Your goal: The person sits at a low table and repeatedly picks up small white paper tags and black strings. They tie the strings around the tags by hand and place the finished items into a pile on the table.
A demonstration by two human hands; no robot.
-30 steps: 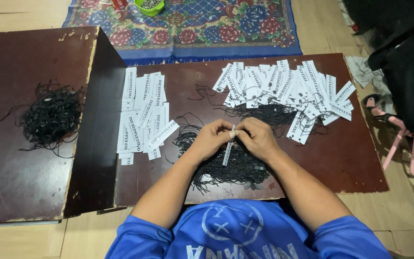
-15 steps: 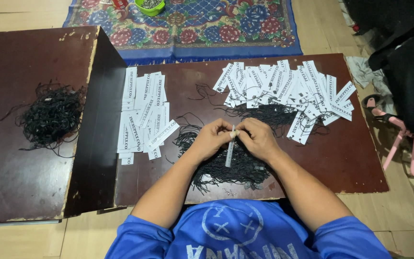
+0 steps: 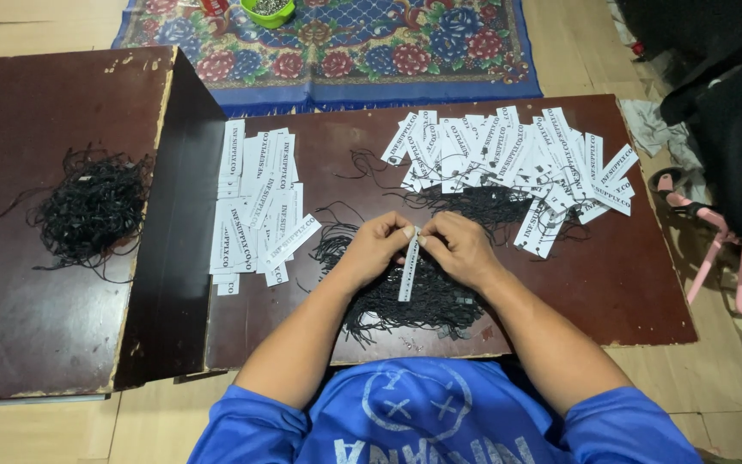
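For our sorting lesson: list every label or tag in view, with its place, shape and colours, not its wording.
Single tag: pinched between both hands, narrow white strip, black print.
Left tag stack: table's left part, white strips, overlapping.
Right tag pile: table's far right, white strips, scattered.

- At frame centre, the left hand [image 3: 377, 245] and right hand [image 3: 459, 247] meet, pinching the top of a white paper tag [image 3: 408, 268] that hangs edge-on.
- Beneath them lies a pile of black strings [image 3: 414, 296] on a dark brown table [image 3: 629, 292].
- Tag rows [image 3: 255, 202] lie left of centre; scattered tags [image 3: 517, 159] upper right.
- Another string heap [image 3: 92, 210] sits at left.
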